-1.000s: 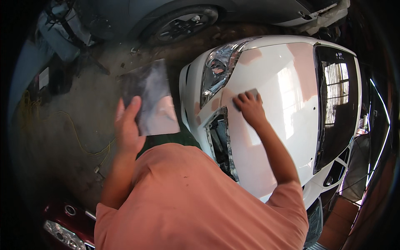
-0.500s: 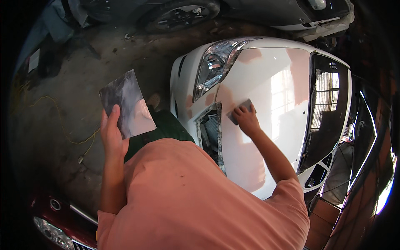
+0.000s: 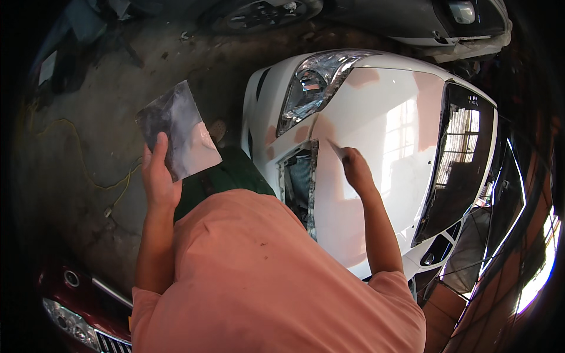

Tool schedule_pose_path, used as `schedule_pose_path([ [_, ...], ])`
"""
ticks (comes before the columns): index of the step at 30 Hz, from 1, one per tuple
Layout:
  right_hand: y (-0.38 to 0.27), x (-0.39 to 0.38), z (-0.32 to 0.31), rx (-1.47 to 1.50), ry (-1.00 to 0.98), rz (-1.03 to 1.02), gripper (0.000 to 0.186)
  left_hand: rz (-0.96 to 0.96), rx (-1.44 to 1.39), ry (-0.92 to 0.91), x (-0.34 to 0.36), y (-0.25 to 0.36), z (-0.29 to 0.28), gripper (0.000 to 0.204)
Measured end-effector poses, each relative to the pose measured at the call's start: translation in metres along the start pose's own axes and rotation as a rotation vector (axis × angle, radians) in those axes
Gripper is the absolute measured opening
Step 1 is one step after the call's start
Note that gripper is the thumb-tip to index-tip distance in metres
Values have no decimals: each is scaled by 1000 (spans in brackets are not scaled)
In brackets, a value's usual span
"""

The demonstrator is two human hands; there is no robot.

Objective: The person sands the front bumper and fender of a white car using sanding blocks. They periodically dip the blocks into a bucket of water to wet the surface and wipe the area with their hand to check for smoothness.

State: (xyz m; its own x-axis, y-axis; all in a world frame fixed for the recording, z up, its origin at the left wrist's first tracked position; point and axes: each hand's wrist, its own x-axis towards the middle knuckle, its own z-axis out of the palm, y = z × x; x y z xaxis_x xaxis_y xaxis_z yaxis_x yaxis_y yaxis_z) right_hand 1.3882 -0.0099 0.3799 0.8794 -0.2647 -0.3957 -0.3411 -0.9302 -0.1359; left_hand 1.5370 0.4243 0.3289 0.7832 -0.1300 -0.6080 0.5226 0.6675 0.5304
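Observation:
My left hand (image 3: 160, 179) holds up a flat rectangular board (image 3: 166, 126) by its lower corner, thumb on its face. A pinkish smear of body filler (image 3: 200, 148) lies on the board's lower right part. In my right hand (image 3: 359, 170) is a thin grey filler spreader (image 3: 336, 149), turned nearly edge-on over the white car hood (image 3: 376, 115). Its tip is close to a pinkish filler patch (image 3: 323, 128) by the hood's front edge; whether it touches cannot be seen. My fingers partly hide the spreader.
A headlight (image 3: 315, 82) and an open grille gap (image 3: 298, 182) lie at the white car's front. Behind stands a dark grey car (image 3: 382, 23). A maroon car (image 3: 79, 300) is at lower left. A yellow cord (image 3: 82, 159) runs along the floor.
My right hand has turned the spreader from lying broad on the hood to nearly edge-on, shifting slightly nearer me. The board in my left hand appears slightly higher in view.

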Motion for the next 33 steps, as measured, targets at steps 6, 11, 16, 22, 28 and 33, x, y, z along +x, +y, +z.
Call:
schedule_pose_path([
  [6, -27, 53, 2, -64, 42, 296, 42, 42, 23, 57, -4, 12, -8, 46],
  [11, -23, 133, 17, -321, -83, 311, 42, 57, 8, 96, -4, 19, -10, 47],
  [16, -45, 179, 18, -414, -208, 323, 39, 96, 12, 136, -6, 28, -22, 45],
  [22, -49, 196, 27, -459, -270, 382, 40, 122, -33, 201, -6, 36, -38, 45],
  [28, -30, 199, 50, -418, -379, 354, 39, 115, -7, 203, -3, 42, -43, 47],
  [33, -49, 199, 58, -508, -509, 369, 31, 119, -21, 181, 1, 47, -51, 48],
])
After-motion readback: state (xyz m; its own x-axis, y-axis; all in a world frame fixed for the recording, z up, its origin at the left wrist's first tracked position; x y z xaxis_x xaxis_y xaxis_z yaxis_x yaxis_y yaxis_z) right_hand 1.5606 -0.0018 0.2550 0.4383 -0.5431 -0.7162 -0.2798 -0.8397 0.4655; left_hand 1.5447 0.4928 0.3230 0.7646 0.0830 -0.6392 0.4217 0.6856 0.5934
